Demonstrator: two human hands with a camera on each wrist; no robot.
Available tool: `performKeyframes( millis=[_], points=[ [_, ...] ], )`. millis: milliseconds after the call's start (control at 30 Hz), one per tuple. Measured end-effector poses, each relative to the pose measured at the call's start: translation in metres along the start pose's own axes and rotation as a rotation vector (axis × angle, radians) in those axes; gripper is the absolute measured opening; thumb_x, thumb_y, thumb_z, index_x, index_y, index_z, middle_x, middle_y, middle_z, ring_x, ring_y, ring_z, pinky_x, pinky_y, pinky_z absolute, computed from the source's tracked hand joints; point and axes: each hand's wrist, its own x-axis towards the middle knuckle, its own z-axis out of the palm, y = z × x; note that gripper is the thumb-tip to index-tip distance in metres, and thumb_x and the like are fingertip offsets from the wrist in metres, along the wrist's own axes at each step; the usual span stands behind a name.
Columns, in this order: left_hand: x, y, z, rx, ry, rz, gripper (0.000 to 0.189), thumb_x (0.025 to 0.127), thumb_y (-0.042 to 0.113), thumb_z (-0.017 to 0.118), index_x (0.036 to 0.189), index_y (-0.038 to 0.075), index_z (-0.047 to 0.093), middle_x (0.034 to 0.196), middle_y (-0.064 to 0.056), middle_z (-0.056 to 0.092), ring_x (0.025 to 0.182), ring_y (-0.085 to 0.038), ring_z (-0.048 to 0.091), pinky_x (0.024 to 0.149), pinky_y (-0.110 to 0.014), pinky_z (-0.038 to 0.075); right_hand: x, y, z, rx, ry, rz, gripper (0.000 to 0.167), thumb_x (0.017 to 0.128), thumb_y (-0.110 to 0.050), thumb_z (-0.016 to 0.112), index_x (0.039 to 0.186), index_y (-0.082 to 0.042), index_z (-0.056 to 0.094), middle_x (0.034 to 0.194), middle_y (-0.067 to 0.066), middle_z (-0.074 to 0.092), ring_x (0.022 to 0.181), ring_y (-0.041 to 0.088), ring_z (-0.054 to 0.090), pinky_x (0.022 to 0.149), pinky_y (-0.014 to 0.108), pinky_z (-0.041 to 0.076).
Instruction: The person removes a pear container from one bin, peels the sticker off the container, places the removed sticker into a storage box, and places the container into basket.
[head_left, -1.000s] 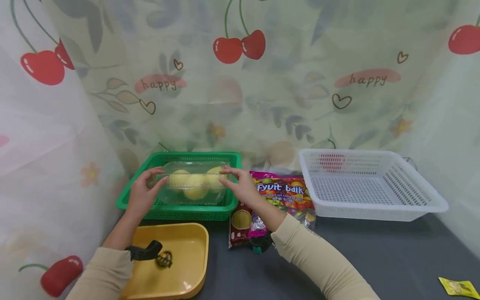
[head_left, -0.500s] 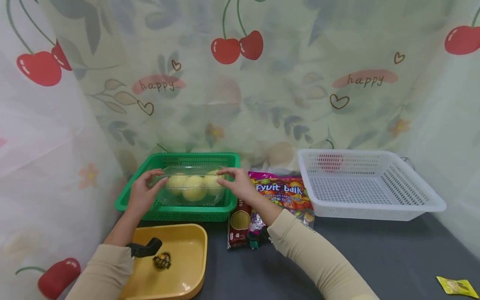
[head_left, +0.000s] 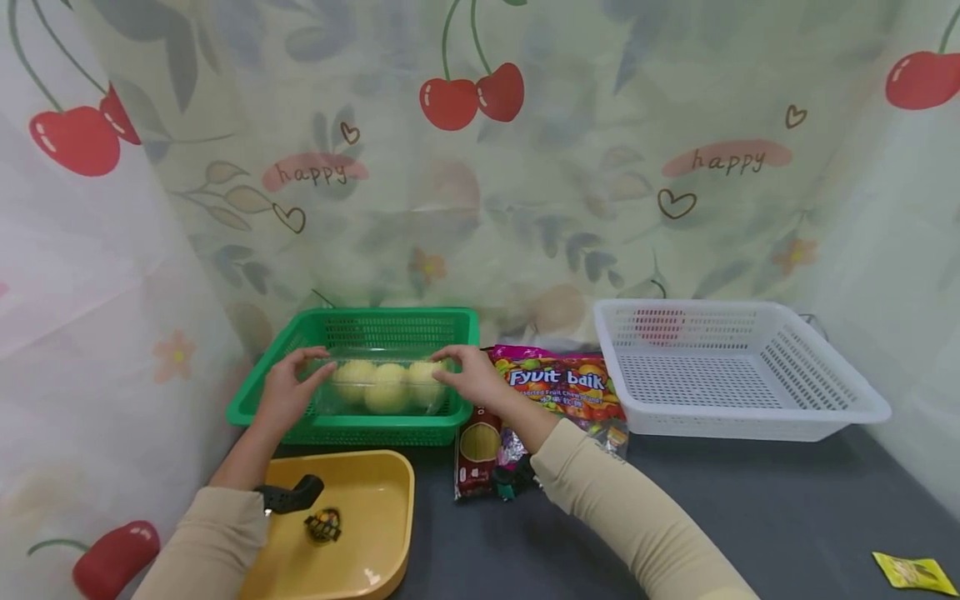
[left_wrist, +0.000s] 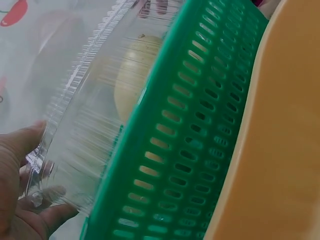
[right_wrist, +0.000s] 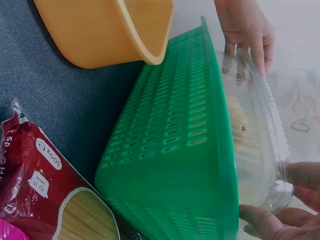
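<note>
A clear plastic clamshell box (head_left: 378, 357) holds three pale yellow round fruits (head_left: 387, 389). It sits level in the mouth of a green slotted basket (head_left: 352, 432). My left hand (head_left: 287, 387) pinches the box's left end between thumb and fingers; the left wrist view shows the fingers (left_wrist: 50, 217) under its ridged edge. At the other end, my right hand (head_left: 480, 379) grips the box the same way, its thumb and fingers around the corner in the right wrist view. The box's underside is hidden behind the basket's front wall.
In front of the basket stands a yellow tray (head_left: 375, 508) with a small dark round item (head_left: 324, 526) inside. Beside it lie a red pasta packet (head_left: 477, 454) and a candy bag (head_left: 558, 379). A white basket (head_left: 757, 422) stands right; a yellow sachet (head_left: 915, 573) lies front right.
The clear box has come down slightly into the green basket and tipped from showing its broad face to lying flatter. Both hands have kept their hold on its ends.
</note>
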Motion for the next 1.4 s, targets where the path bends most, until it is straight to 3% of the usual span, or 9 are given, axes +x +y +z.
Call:
performKeyframes(
  millis=[200, 400, 567, 700, 1000, 1167, 1233, 1333, 1400],
  points=[
    [-0.001, 0.000, -0.001, 0.026, -0.042, -0.041, 0.047, 0.093, 0.035, 0.054, 0.127, 0.002, 0.049, 0.147, -0.023, 0.033, 0.135, -0.042, 0.030, 0.106, -0.059, 0.029, 0.002, -0.004, -0.001, -0.076, -0.015, 0.006, 0.028, 0.093, -0.015, 0.056, 0.121, -0.009, 0.060, 0.135, 0.012, 0.052, 0.129, 0.034, 0.043, 0.102, 0.047, 0.041],
    [0.002, 0.001, -0.007, 0.035, -0.107, -0.064, 0.051, 0.094, 0.039, 0.051, 0.128, 0.002, 0.047, 0.145, -0.025, 0.034, 0.135, -0.044, 0.028, 0.104, -0.061, 0.029, 0.008, -0.011, -0.007, -0.203, -0.071, -0.009, 0.030, 0.092, -0.016, 0.057, 0.121, -0.006, 0.061, 0.131, 0.013, 0.055, 0.121, 0.032, 0.050, 0.097, 0.044, 0.045],
    [0.005, 0.004, -0.014, 0.062, -0.162, -0.066, 0.053, 0.094, 0.041, 0.050, 0.127, 0.000, 0.048, 0.140, -0.027, 0.040, 0.129, -0.045, 0.035, 0.100, -0.061, 0.033, 0.015, -0.020, -0.014, -0.253, -0.167, 0.024, 0.035, 0.091, -0.015, 0.059, 0.124, -0.004, 0.059, 0.122, 0.016, 0.059, 0.091, 0.029, 0.064, 0.075, 0.032, 0.053],
    [0.009, 0.004, -0.018, 0.088, -0.206, -0.067, 0.050, 0.094, 0.038, 0.052, 0.125, -0.002, 0.050, 0.137, -0.028, 0.043, 0.125, -0.045, 0.039, 0.097, -0.059, 0.037, 0.018, -0.025, -0.015, -0.224, -0.211, 0.092, 0.037, 0.089, -0.014, 0.062, 0.125, -0.004, 0.058, 0.133, 0.015, 0.053, 0.083, 0.030, 0.068, 0.066, 0.027, 0.055],
    [0.012, 0.000, -0.018, 0.135, -0.241, -0.054, 0.041, 0.093, 0.029, 0.057, 0.120, -0.003, 0.055, 0.126, -0.028, 0.052, 0.113, -0.043, 0.051, 0.087, -0.050, 0.047, 0.019, -0.027, -0.006, -0.373, -0.222, 0.068, 0.038, 0.088, -0.015, 0.063, 0.125, -0.004, 0.059, 0.131, 0.013, 0.056, 0.090, 0.019, 0.057, 0.055, 0.021, 0.038],
    [0.014, 0.002, -0.021, 0.107, -0.254, -0.062, 0.042, 0.093, 0.027, 0.057, 0.121, -0.005, 0.054, 0.124, -0.030, 0.053, 0.110, -0.042, 0.053, 0.086, -0.049, 0.047, 0.020, -0.030, -0.003, -0.343, -0.217, 0.093, 0.039, 0.089, -0.014, 0.062, 0.126, -0.003, 0.057, 0.130, 0.014, 0.056, 0.063, 0.014, 0.052, 0.050, 0.021, 0.039],
    [0.016, 0.003, -0.022, 0.104, -0.258, -0.064, 0.042, 0.093, 0.026, 0.057, 0.120, -0.006, 0.054, 0.124, -0.030, 0.053, 0.111, -0.043, 0.052, 0.088, -0.050, 0.047, 0.021, -0.032, -0.002, -0.345, -0.216, 0.093, 0.039, 0.089, -0.014, 0.062, 0.126, -0.003, 0.057, 0.129, 0.015, 0.057, 0.058, 0.018, 0.054, 0.049, 0.022, 0.042],
    [0.019, 0.003, -0.023, 0.126, -0.267, -0.058, 0.042, 0.092, 0.026, 0.058, 0.119, -0.006, 0.055, 0.126, -0.031, 0.051, 0.114, -0.044, 0.050, 0.090, -0.052, 0.045, 0.024, -0.032, 0.000, -0.385, -0.209, 0.094, 0.038, 0.089, -0.012, 0.062, 0.125, -0.003, 0.058, 0.129, 0.013, 0.058, 0.084, 0.023, 0.064, 0.061, 0.025, 0.048],
    [0.020, 0.002, -0.022, 0.140, -0.272, -0.054, 0.040, 0.092, 0.024, 0.059, 0.118, -0.006, 0.056, 0.127, -0.031, 0.051, 0.117, -0.046, 0.047, 0.092, -0.054, 0.044, 0.032, -0.025, 0.004, -0.425, -0.217, 0.096, 0.038, 0.087, -0.009, 0.063, 0.125, -0.004, 0.059, 0.129, 0.010, 0.058, 0.105, 0.024, 0.060, 0.070, 0.027, 0.049]
  ],
)
